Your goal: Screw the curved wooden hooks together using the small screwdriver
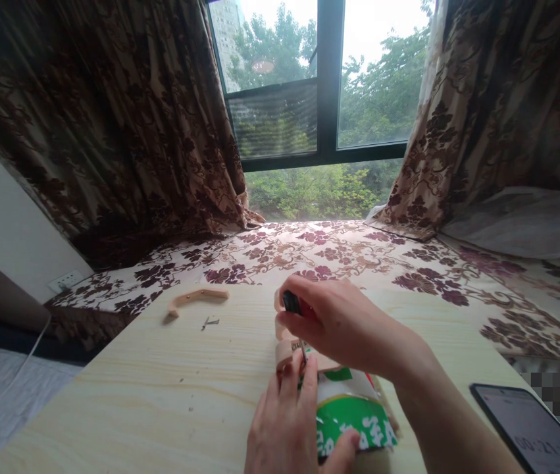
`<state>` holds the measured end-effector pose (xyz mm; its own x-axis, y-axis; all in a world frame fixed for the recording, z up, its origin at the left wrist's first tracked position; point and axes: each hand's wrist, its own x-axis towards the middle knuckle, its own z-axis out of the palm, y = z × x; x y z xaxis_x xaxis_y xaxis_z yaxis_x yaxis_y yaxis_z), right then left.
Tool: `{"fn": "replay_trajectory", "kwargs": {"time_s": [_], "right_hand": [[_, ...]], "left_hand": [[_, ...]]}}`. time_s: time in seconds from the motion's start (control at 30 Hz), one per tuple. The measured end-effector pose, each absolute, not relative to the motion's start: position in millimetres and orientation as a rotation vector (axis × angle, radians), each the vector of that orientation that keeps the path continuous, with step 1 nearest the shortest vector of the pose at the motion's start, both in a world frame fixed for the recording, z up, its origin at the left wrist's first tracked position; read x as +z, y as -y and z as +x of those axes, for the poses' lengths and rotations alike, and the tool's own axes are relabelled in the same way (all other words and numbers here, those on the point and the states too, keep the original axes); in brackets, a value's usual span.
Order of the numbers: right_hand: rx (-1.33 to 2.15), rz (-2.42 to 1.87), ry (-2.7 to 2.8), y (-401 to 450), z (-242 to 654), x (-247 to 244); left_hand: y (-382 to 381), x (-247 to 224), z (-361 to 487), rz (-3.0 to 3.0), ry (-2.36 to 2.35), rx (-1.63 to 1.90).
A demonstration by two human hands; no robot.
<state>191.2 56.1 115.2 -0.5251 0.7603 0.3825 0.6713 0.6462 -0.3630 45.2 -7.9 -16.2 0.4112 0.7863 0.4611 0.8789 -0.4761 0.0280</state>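
My right hand [326,319] is wrapped round the dark handle of a screwdriver [291,302], its thin shaft pointing down to a light wooden piece [285,353]. My left hand [287,421] lies beside that piece, its fingertips pressing on it near the shaft's tip, the thumb spread over a green and white plastic packet [356,416]. The packet lies under the wooden piece. What the tip touches is too small to tell. A bent wooden part [201,295] with small holes rests at the left back of the table, and some small screws [210,322] lie in front of it.
The pale wooden table [136,395] has a few dark specks. A phone [531,424] showing a timer lies at the right edge. Behind are a floral cloth-covered sill [329,253], a window and patterned curtains [161,118]. A clear plastic bag [526,220] rests at right.
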Motion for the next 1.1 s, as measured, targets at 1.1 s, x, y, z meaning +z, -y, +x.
{"fn": "replay_trajectory", "kwargs": {"time_s": [1.1], "right_hand": [[0.189, -1.211, 2.307, -58.9, 194.7, 113.3]], "left_hand": [[10.3, -19.4, 48.3, -2.402, 1.555, -0.688]]}}
